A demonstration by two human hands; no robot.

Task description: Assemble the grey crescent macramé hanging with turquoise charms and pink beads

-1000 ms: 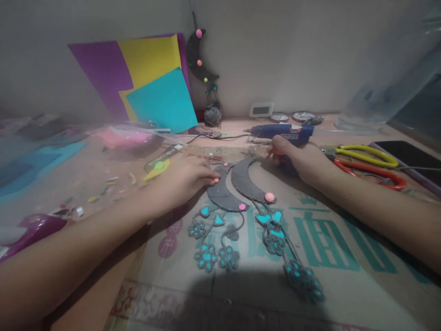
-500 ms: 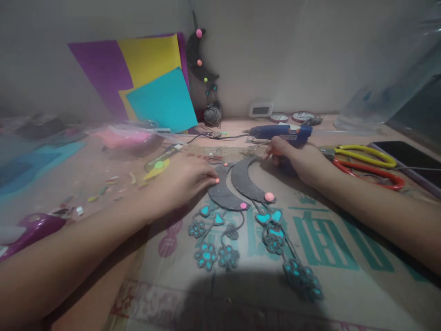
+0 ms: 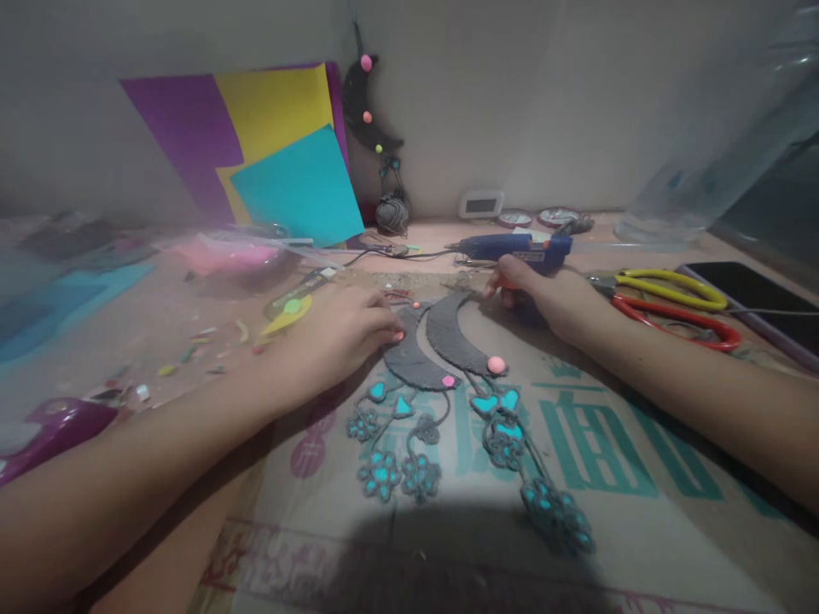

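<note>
Two dark grey yarn-wrapped crescent moons lie side by side on printed cardboard (image 3: 307,546). My left hand (image 3: 345,328) reaches over the left moon (image 3: 415,362), its bent fingertips pinched at a small orange pom-pom (image 3: 400,336) on the edge. A pink dot marks this moon's lower tip. Beyond the top of the right moon (image 3: 448,337), my right hand (image 3: 528,290) curls over the handle of a blue glue gun (image 3: 512,247); its grip is partly hidden. A larger peach pom-pom (image 3: 496,365) sits on the right moon. Grey flowers with turquoise centres (image 3: 380,474) dangle from cords below both.
Pliers with yellow and red handles (image 3: 678,294) and a phone (image 3: 761,290) lie at right. Behind are coloured sheets (image 3: 294,188), a hanging moon (image 3: 358,107), a yarn ball (image 3: 392,213) and a small white display (image 3: 479,205). Scraps and a purple tool (image 3: 64,426) are at left.
The whole view has shifted slightly to the left. Both hands and the moons keep nearly the same places relative to each other.
</note>
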